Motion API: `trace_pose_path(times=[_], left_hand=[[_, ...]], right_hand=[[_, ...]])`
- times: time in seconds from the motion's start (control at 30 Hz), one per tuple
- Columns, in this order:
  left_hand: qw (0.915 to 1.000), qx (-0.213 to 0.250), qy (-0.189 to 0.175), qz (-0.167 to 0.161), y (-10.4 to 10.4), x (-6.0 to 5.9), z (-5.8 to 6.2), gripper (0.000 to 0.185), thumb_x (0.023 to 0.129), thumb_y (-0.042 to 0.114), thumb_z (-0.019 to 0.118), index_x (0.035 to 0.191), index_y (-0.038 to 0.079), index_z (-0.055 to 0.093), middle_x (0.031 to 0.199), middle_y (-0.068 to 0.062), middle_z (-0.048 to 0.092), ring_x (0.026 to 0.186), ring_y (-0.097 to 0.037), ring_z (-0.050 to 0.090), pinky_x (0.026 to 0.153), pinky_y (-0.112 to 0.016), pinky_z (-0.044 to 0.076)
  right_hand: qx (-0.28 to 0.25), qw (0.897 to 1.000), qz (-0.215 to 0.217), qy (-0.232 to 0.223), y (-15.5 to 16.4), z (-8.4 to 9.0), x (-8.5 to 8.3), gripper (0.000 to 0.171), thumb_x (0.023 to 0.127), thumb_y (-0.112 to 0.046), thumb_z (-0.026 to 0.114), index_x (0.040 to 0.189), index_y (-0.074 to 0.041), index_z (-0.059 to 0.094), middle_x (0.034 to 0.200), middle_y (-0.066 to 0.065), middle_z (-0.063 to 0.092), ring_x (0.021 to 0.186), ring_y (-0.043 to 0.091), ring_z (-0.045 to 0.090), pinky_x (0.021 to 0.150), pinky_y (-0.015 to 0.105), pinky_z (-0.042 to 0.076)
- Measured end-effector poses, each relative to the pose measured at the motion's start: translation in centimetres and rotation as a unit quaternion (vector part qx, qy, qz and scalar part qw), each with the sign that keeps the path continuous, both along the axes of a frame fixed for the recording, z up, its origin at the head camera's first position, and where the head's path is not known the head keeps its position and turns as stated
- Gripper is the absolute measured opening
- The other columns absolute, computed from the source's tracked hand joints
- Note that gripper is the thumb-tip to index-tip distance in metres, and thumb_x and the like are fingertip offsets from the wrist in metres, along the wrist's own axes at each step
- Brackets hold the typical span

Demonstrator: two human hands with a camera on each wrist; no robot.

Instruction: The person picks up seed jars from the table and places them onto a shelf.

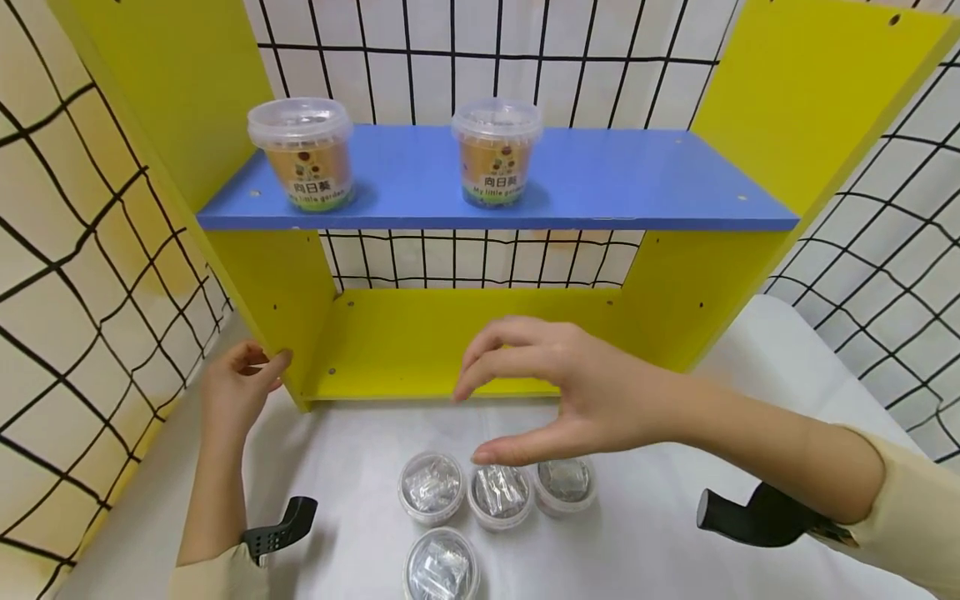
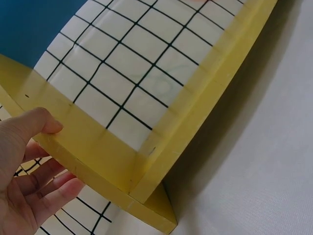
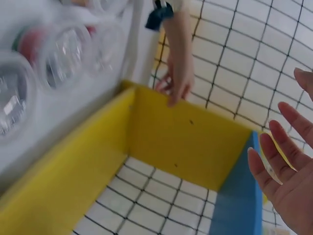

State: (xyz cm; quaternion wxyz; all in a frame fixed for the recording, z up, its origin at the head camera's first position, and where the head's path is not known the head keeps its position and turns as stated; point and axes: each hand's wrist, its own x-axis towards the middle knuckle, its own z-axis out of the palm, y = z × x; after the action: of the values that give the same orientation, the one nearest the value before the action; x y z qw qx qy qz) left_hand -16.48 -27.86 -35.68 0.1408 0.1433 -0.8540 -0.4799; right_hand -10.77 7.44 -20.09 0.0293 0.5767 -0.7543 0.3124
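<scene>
At the left, my left hand holds the front edge of the shelf's yellow side panel. In the left wrist view the thumb lies on the inner face and the fingers are outside. My right hand hovers in front of the lower shelf, thumb and fingers spread apart, nothing between them. Below it, lidded clear plastic cups stand on the white surface, foil-like packets showing through their lids. Two similar cups, the left one and the right one, stand on the blue shelf board.
The yellow bottom board of the shelf unit lies under the blue board. Black wire grid stands behind the unit and at both sides. White cloth covers the surface in front.
</scene>
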Motion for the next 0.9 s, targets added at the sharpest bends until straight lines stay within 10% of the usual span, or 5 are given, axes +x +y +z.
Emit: trace_pose_path(times=[0.53, 0.9], left_hand=[[0.9999, 0.009, -0.004, 0.002, 0.0, -0.3, 0.1, 0.042, 0.086, 0.038, 0.062, 0.108, 0.003, 0.057, 0.09, 0.002, 0.056, 0.072, -0.002, 0.054, 0.062, -0.009, 0.05], [0.9999, 0.013, -0.006, 0.002, -0.2, -0.3, -0.2, 0.043, 0.086, 0.038, 0.061, 0.109, 0.002, 0.057, 0.098, -0.004, 0.057, 0.074, -0.003, 0.054, 0.063, -0.009, 0.049]], right_hand=[[0.111, 0.991, 0.015, 0.073, -1.0, -10.3, 1.4, 0.035, 0.082, -0.046, 0.064, 0.107, -0.023, 0.06, 0.111, -0.011, 0.052, 0.098, 0.0, 0.05, 0.08, 0.005, 0.038], [0.166, 0.979, 0.013, 0.116, -2.4, -12.9, 2.3, 0.043, 0.082, -0.054, 0.058, 0.113, -0.023, 0.058, 0.113, -0.009, 0.053, 0.104, 0.003, 0.051, 0.088, 0.019, 0.045]])
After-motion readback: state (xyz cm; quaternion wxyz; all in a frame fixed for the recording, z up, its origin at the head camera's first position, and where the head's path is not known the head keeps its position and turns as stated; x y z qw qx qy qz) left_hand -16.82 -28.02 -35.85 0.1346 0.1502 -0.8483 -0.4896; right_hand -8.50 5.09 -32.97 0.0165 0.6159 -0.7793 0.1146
